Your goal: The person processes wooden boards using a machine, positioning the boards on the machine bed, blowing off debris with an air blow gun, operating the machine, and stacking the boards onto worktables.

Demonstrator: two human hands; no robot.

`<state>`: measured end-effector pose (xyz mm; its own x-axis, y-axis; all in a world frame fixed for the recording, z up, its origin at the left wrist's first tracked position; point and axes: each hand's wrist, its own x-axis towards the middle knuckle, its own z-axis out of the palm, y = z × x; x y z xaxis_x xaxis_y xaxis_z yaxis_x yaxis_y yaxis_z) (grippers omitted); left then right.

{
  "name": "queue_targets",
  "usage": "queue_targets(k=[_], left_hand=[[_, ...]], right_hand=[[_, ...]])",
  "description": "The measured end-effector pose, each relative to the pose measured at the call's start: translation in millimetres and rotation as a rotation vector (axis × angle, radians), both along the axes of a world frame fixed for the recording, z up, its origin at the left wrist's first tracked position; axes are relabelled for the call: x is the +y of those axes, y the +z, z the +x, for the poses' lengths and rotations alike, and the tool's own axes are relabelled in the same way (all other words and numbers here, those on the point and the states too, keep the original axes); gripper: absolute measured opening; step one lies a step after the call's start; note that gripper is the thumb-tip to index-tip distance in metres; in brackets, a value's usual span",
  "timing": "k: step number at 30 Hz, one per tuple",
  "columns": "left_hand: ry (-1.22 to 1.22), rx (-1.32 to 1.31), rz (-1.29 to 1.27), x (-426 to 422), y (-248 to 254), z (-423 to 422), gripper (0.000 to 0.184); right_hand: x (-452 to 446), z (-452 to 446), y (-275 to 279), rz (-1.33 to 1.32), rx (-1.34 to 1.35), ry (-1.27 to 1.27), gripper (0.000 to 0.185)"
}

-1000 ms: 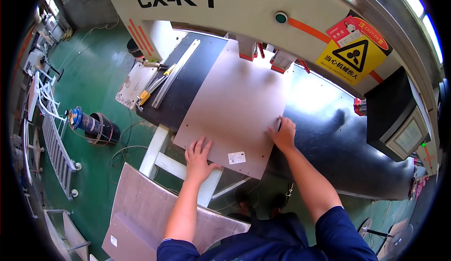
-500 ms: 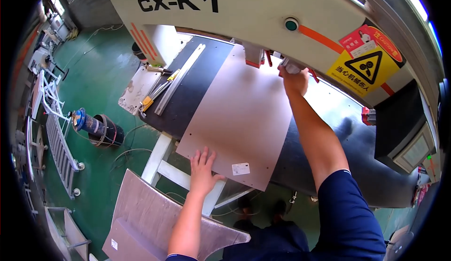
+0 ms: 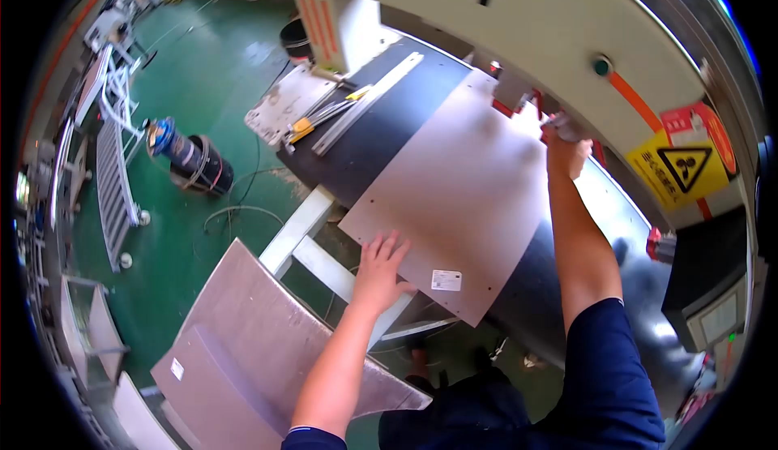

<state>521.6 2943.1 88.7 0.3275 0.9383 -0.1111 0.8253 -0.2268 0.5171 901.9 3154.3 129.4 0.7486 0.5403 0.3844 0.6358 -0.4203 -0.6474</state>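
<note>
A flat brownish-pink panel (image 3: 454, 199) with small holes and a white label (image 3: 446, 280) lies across the machine's dark table. My left hand (image 3: 379, 276) rests on its near left edge, fingers spread and open. Under the machine's pale beam, my right hand (image 3: 570, 152) reaches to the far right side of the panel. Its fingers curl round a greyish fitting (image 3: 565, 126) beside red parts; the hand and blur hide most of that piece.
Rulers and a yellow-handled tool (image 3: 302, 129) lie left of the panel near a long metal straightedge (image 3: 369, 103). Larger curved-edged panels (image 3: 259, 328) stand at the lower left. The beam (image 3: 535, 28) carries a yellow warning sticker (image 3: 677, 166). A dark control box (image 3: 705, 267) stands at right.
My view has tilted down and turned left, so the scene sits higher and further right. Both hands keep about the same places on the panel and at the fitting.
</note>
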Motion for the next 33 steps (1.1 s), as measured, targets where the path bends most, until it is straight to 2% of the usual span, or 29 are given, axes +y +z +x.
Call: queue_targets(k=[2, 5, 6, 7, 8, 9, 12, 14, 16, 17, 18, 20, 21, 22, 24, 27, 29, 31, 33], left_hand=[[0.017, -0.031, 0.016, -1.5, -1.8, -2.3, 0.083], [0.009, -0.074, 0.024, -4.8, -3.0, -3.7, 0.082], [0.012, -0.087, 0.025, -4.8, -5.1, -4.8, 0.082], [0.011, -0.097, 0.022, -6.6, -6.9, -7.6, 0.082], [0.020, -0.116, 0.042, -5.5, -8.7, -8.6, 0.082], [0.031, -0.132, 0.056, -7.5, -10.7, -9.8, 0.082], [0.061, -0.164, 0.070, -11.2, -11.1, -14.1, 0.080], [0.039, -0.144, 0.054, -12.7, -14.8, -12.2, 0.080], [0.031, -0.172, 0.044, -10.4, -19.2, -11.1, 0.080], [0.031, -0.181, 0.046, -5.7, -21.7, -15.3, 0.080], [0.076, -0.226, 0.112, -3.0, -25.1, -21.1, 0.081], [0.215, -0.123, 0.166, 10.9, -23.2, -40.5, 0.080], [0.309, -0.066, 0.272, 21.2, -38.4, -49.2, 0.079], [0.396, -0.002, 0.260, 29.5, -48.4, -54.7, 0.079], [0.388, -0.159, 0.176, 41.5, -53.2, -59.9, 0.081], [0.409, 0.126, 0.307, 50.5, -45.6, -45.1, 0.080], [0.504, 0.031, 0.331, 71.5, -31.5, -24.5, 0.077], [0.410, -0.127, 0.321, 109.3, -13.5, 2.7, 0.078], [0.308, -0.203, 0.459, 161.4, -13.6, 49.6, 0.080]], right_hand=[[-2.0, -23.5, 15.8, -0.079, 0.080, -0.175, 0.089], [-18.0, -30.1, 38.7, -0.161, 0.099, -0.058, 0.090], [-14.9, -31.1, 38.0, -0.178, 0.079, -0.102, 0.089], [-11.5, -26.6, 28.3, -0.197, 0.064, -0.150, 0.088], [13.1, 14.1, -12.9, -0.161, -0.145, -0.137, 0.096], [7.7, 6.0, -1.9, -0.156, 0.008, -0.105, 0.097], [3.7, -13.9, 5.0, -0.095, 0.135, -0.194, 0.091], [-3.2, -8.3, -14.6, -0.115, 0.336, -0.037, 0.087], [-33.5, 20.6, -53.7, -0.164, 0.161, 0.116, 0.083], [-53.8, 26.4, -81.7, -0.214, -0.118, 0.214, 0.082], [-76.6, 19.8, -98.5, -0.213, -0.115, 0.286, 0.083], [-129.7, -3.0, -120.0, -0.266, -0.007, 0.281, 0.078], [-151.3, -17.7, -115.0, -0.355, -0.039, 0.296, 0.074], [-173.9, -31.8, -103.5, -0.363, -0.081, 0.383, 0.070], [-200.4, -51.6, -83.0, -0.312, -0.105, 0.482, 0.067], [-215.2, -48.9, -77.5, -0.255, -0.064, 0.499, 0.065], [-230.6, -44.4, -62.7, -0.266, -0.052, 0.515, 0.059], [-239.0, -36.9, -63.7, -0.261, -0.159, 0.545, 0.056], [-251.5, -29.9, -73.3, -0.299, -0.180, 0.572, 0.053]])
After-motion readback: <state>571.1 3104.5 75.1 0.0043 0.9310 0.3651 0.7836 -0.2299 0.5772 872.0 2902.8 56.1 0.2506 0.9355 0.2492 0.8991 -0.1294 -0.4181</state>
